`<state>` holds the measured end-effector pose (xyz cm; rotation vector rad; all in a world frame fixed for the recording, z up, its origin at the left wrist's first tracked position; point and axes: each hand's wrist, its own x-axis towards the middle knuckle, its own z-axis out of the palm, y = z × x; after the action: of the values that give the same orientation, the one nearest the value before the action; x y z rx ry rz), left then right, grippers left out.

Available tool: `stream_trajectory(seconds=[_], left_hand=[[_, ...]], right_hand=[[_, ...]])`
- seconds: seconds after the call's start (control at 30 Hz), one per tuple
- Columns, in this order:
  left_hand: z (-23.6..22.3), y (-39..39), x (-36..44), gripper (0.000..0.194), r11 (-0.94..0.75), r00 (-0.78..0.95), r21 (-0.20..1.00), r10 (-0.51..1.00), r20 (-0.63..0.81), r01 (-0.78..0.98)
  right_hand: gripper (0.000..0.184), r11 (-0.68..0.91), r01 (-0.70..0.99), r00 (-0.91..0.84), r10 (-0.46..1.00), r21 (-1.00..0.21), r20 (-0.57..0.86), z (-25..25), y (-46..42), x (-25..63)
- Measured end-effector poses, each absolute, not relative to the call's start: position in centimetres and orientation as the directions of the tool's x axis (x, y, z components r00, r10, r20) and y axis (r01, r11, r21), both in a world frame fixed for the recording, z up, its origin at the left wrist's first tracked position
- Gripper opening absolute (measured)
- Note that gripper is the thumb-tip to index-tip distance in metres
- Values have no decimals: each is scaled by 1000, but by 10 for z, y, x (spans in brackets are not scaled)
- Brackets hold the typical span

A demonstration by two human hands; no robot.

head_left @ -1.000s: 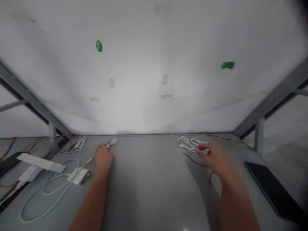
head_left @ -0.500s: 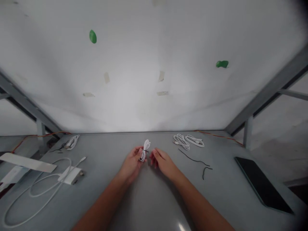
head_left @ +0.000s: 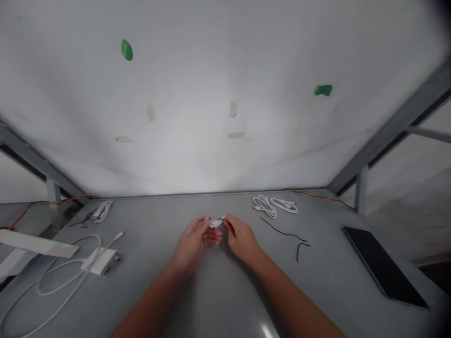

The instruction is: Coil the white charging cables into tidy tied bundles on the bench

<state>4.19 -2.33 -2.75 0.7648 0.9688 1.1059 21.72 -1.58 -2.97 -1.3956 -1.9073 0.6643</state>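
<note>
Between my two hands is a small bundle of white charging cable point(head_left: 216, 223) with a dark twist tie round it. The bundle now lies nearly sideways. My right hand point(head_left: 242, 237) pinches its right end, by the tie, between thumb and fingers. On the other side, my left hand point(head_left: 191, 241) is at the bundle's left end, its thumb close to the cable and its slightly blurred fingers spread underneath. Whether the left thumb touches the cable is hard to make out.
Two coiled white cables point(head_left: 265, 206) lie at the back right, with loose black twist ties point(head_left: 283, 232) before them. A dark tablet point(head_left: 385, 267) is at the right. To the left are a white charger point(head_left: 98, 261) with its long cord and another coiled cable point(head_left: 103, 211).
The cable bundle has turned from upright to nearly sideways. My right hand has closed on its tied end, while my left fingers have loosened and spread below it.
</note>
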Motion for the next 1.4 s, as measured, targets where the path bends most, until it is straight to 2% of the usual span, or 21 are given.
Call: stream_trajectory(seconds=[0.1,0.17,0.27,0.33,0.4,0.43,0.5,0.57,0.67,0.77,0.87,1.07,1.17,1.23,1.3,1.4], left_hand=[[-17,-26,35,57,22,78,954,997,2,-300],[-12,-30,32,59,-82,153,984,983,107,-159],[-12,-34,32,63,-173,273,985,948,161,17],[-17,-34,36,49,-172,291,982,946,141,83],[-25,-31,40,32,-110,275,990,958,82,89],[-29,-30,42,30,-54,263,997,964,36,61],[-33,-28,46,40,106,249,992,965,-87,-65],[-33,-27,48,48,297,286,923,932,-225,-243],[-26,-27,48,44,505,415,737,848,-329,-449],[-18,-27,48,35,575,466,628,811,-353,-524],[-18,-25,47,33,538,410,643,840,-356,-545],[-25,-10,27,42,335,138,753,939,-313,-567],[-24,-3,15,38,233,-19,790,955,-295,-567],[-24,0,11,30,225,-73,811,948,-311,-540],[-24,1,11,26,264,-90,826,932,-352,-498],[-26,0,15,26,322,-62,826,918,-392,-462]], right_hand=[[23,279,500,-239,954,-820,179,-28,-15,219],[24,275,358,-289,941,-892,174,-27,-15,220],[26,253,218,-331,928,-943,172,-26,-14,220],[21,259,224,-351,921,-939,170,-25,-16,219],[18,298,281,-368,911,-912,184,-22,-18,218],[19,319,324,-372,909,-891,190,-21,-20,218],[22,354,416,-374,906,-838,197,-18,-23,218],[23,388,491,-390,898,-780,201,-15,-24,219],[20,441,567,-411,883,-696,226,-13,-25,220],[19,467,625,-411,878,-626,244,-12,-24,221],[18,457,671,-415,884,-585,214,-8,-24,223],[18,318,780,-347,937,-540,51,22,-23,265],[21,128,852,-198,977,-508,-85,31,-34,316],[21,-94,879,-16,974,-467,-226,25,-47,354],[18,-253,873,126,943,-418,-306,13,-59,388],[12,-315,882,232,938,-351,-260,2,-65,414]])
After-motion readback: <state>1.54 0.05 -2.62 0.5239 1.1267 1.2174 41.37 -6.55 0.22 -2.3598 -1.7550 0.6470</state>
